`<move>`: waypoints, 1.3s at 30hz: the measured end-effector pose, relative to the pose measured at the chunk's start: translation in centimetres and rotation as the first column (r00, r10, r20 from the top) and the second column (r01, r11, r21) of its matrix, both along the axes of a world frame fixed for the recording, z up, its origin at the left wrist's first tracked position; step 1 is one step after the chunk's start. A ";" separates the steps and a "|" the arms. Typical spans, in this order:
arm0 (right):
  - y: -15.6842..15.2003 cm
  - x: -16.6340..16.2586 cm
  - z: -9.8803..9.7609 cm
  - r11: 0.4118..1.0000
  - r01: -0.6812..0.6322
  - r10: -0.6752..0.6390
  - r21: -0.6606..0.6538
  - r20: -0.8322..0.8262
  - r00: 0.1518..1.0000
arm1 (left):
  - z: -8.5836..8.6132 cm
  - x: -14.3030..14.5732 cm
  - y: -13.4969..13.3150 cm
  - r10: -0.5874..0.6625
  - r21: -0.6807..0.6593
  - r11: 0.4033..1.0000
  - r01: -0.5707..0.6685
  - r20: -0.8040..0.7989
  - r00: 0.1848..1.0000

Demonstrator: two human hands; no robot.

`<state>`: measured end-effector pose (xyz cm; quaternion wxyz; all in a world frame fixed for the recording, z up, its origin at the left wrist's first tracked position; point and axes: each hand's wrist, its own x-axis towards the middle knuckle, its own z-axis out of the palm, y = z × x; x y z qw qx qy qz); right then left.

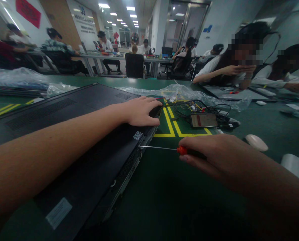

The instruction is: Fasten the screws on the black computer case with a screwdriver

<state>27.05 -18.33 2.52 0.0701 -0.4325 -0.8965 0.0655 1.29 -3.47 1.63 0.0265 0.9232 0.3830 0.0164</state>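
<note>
1. Two hands of mine show in the head view, well apart. My left hand (141, 111) lies palm down on the far corner of an upturned black laptop (71, 134), fingers spread flat over its base and thumb along the edge — pressing, not gripping.
2. My right hand (215, 152) is closed around the handle of a small screwdriver (164, 148); only the red collar of the handle shows past my fingers. Its thin metal shaft runs level to the left, and the tip sits at the laptop's side edge, just below a small patterned sticker (137, 135).
3. The laptop rests bottom up on a green table mat (164, 201), vent slots facing me, a pale label (58, 213) near its close corner.
4. Yellow tape lines (174, 129) mark the mat just beyond the laptop. Beside them lies a phone (203, 120) with its screen lit, amid a tangle of cables (197, 107), and crumpled clear plastic wrap (177, 92) behind.
5. A white oval object (256, 142) lies on the mat to the right of my right hand — I cannot tell what it is.
6. Across the table other people sit at work, one with hands raised to the face; more are seated at desks further back.
</note>
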 end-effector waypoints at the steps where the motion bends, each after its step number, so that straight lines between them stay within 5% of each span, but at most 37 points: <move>1: 0.0 0.0 0.0 1.000 0.007 -0.007 0.008 0.008 1.000 | 0.0 0.0 0.0 0.003 -0.004 1.000 -0.003 -0.003 1.000; 12: -1.5 0.5 -1.4 0.998 0.013 -0.013 0.065 -0.003 1.000 | 0.0 -0.2 0.3 -0.023 -0.008 1.000 0.023 0.001 1.000; 39: -1.1 -0.5 -0.1 0.995 -0.008 0.010 0.097 -0.021 1.000 | 0.0 -0.3 0.2 -0.024 -0.001 1.000 0.024 -0.005 1.000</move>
